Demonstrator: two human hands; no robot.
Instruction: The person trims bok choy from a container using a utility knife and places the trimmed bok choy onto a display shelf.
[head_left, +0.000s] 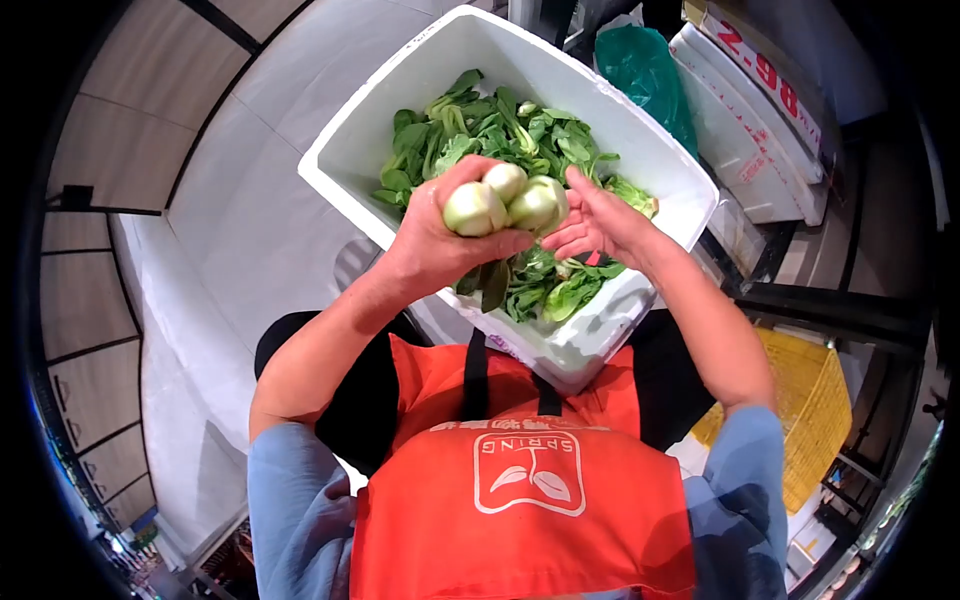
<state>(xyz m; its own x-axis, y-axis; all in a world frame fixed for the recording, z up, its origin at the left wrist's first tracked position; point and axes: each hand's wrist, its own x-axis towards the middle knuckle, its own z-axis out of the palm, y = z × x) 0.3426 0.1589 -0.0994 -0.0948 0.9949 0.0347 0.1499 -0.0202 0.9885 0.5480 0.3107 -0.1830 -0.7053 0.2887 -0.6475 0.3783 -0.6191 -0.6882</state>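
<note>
My left hand (pixel 440 225) is wrapped around a bunch of bok choy (pixel 540 205), its pale, rounded white bases turned up toward me. Three bases show side by side, and the leaves hang down below my palm. My right hand (pixel 608 222) is beside the bunch on its right, fingers apart and curved, thumb raised. Whether its fingertips touch the nearest base I cannot tell. Under both hands a white foam box (pixel 345 150) holds loose leafy greens (pixel 500 130), heaped toward its far side. More leaves (pixel 570 290) lie near the box's close corner.
The foam box rests close against my red apron (pixel 520 540), between my knees. To the right stand a yellow plastic basket (pixel 805 410) and a dark metal rack (pixel 840 315). A green plastic bag (pixel 645 80) and white cartons (pixel 750 130) are at the upper right. Cabinets (pixel 95 260) line the left.
</note>
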